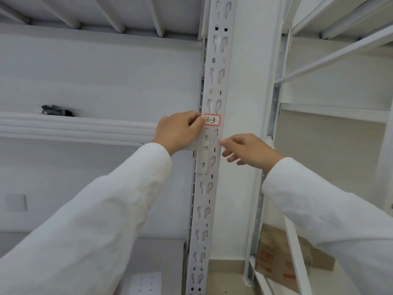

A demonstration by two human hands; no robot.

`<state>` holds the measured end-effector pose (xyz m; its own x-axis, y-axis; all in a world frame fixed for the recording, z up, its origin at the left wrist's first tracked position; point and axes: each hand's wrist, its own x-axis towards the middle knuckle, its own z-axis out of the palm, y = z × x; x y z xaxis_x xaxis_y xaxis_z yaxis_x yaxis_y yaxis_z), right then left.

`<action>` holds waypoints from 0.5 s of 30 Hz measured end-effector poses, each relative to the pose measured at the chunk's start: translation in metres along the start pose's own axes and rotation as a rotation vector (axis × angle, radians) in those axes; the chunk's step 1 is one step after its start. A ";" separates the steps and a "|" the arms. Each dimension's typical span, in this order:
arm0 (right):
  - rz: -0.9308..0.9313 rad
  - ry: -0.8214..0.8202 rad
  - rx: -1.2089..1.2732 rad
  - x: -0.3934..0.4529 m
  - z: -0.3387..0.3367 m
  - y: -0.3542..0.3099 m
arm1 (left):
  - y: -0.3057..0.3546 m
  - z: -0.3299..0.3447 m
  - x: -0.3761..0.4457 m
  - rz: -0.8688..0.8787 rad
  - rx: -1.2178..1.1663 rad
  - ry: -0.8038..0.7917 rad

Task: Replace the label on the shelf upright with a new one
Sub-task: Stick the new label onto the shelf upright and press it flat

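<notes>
A red-bordered label (212,120) marked "3-3" sits on the shelf upright (209,145). The left hand (177,133) curls its fingers at the label's left edge; whether peeling or pressing is unclear. The right hand (248,149) hovers just below, fingers loosely spread, empty.

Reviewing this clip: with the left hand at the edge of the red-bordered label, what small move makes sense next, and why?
Probably press or smooth the label flat with the left hand. Its fingertips sit on the label's left edge, covering part of the writing, while the label lies across the shelf upright. The right hand hovers lower, open and apparently empty. Whether this label is the old or the new one cannot be told.
</notes>
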<state>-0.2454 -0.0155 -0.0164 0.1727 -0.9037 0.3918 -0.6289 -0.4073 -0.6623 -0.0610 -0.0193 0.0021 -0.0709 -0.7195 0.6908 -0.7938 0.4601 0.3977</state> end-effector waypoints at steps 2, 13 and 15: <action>0.010 0.131 0.061 0.003 0.004 -0.010 | 0.001 0.001 0.000 -0.008 -0.025 0.009; -0.029 0.187 0.184 0.002 -0.003 -0.011 | -0.001 -0.007 -0.012 0.073 -0.031 -0.071; -0.067 0.223 0.204 -0.013 -0.006 -0.002 | -0.012 -0.003 -0.031 0.160 -0.068 -0.026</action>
<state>-0.2510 -0.0024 -0.0168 0.0241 -0.8318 0.5545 -0.4521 -0.5038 -0.7360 -0.0471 -0.0007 -0.0221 -0.2092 -0.6471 0.7331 -0.7287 0.6031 0.3244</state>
